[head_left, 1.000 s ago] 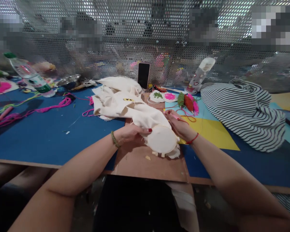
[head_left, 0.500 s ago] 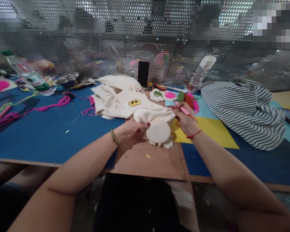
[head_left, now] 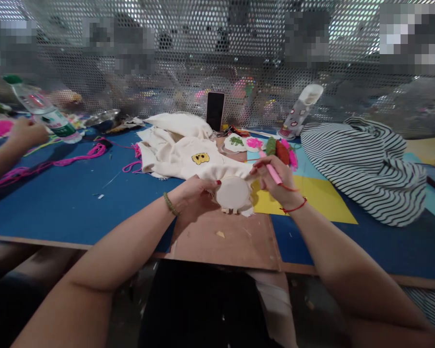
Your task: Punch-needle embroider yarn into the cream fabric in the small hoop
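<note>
The left hand (head_left: pixel 195 189) is clamping the left rim of a round hoop (head_left: pixel 233 193), its thumb lying on top; the right hand (head_left: pixel 277 179) is gripping a pink tool (head_left: pixel 273 173) trailing red thread. Whether the right fingertips are touching the cream cloth (head_left: pixel 177 157) is not discernible. The hoop is lying near the middle of the scene, above the far part of a brown board (head_left: pixel 221 249); the board's near part is extending bare to the front edge of the worktop (head_left: pixel 94 208). Left of the hands, blue surface is stretching toward magenta yarn (head_left: pixel 83 157); to the right, a yellow sheet (head_left: pixel 319 198) is separating the right hand from a striped fabric (head_left: pixel 362 169). Behind, the cloth and yarn bundles (head_left: pixel 282 152) are bounding the space, with a phone (head_left: pixel 215 111) standing before a perforated metal screen (head_left: pixel 188 72). Compared with one second earlier, the hoop is sitting slightly farther back and left, the right hand is showing the tool more fully, the yellow motif (head_left: pixel 200 158) is lying uncovered, and another person's hand (head_left: pixel 28 133) is reaching in at far left.
</note>
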The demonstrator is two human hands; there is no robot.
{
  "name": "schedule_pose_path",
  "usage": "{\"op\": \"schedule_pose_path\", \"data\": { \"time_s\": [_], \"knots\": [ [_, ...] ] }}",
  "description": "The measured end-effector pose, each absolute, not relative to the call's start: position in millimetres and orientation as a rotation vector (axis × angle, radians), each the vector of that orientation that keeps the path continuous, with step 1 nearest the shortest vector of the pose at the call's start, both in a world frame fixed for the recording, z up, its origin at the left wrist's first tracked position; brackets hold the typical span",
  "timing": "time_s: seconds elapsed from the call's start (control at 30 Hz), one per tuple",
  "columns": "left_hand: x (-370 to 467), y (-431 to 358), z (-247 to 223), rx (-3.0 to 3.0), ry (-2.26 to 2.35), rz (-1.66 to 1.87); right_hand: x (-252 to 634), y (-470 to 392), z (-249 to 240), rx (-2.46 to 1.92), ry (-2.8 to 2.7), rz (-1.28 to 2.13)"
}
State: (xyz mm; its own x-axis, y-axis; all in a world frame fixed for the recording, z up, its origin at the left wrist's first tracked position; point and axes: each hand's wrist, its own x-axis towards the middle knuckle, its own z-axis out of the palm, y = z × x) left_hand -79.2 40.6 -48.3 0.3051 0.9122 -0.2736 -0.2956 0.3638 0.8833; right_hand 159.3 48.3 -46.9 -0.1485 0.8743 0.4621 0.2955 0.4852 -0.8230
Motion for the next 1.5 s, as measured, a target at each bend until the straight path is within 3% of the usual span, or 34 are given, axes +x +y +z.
{"op": "schedule_pose_path", "data": {
  "time_s": [0.5,0.87,1.27,1.5],
  "knots": [
    [-78,45,-45,0.862,0.875,1.080,153,48,-51,-1.030,-1.850,0.751],
    [-77,42,-43,1.029,0.766,0.864,154,58,-56,-1.030,-1.659,0.808],
    [-78,43,-50,1.106,0.767,0.845,157,56,-56,-1.092,-1.770,0.582],
    [-72,36,-45,1.117,0.779,0.804,149,47,-54,-1.028,-1.943,0.213]
  ]
}}
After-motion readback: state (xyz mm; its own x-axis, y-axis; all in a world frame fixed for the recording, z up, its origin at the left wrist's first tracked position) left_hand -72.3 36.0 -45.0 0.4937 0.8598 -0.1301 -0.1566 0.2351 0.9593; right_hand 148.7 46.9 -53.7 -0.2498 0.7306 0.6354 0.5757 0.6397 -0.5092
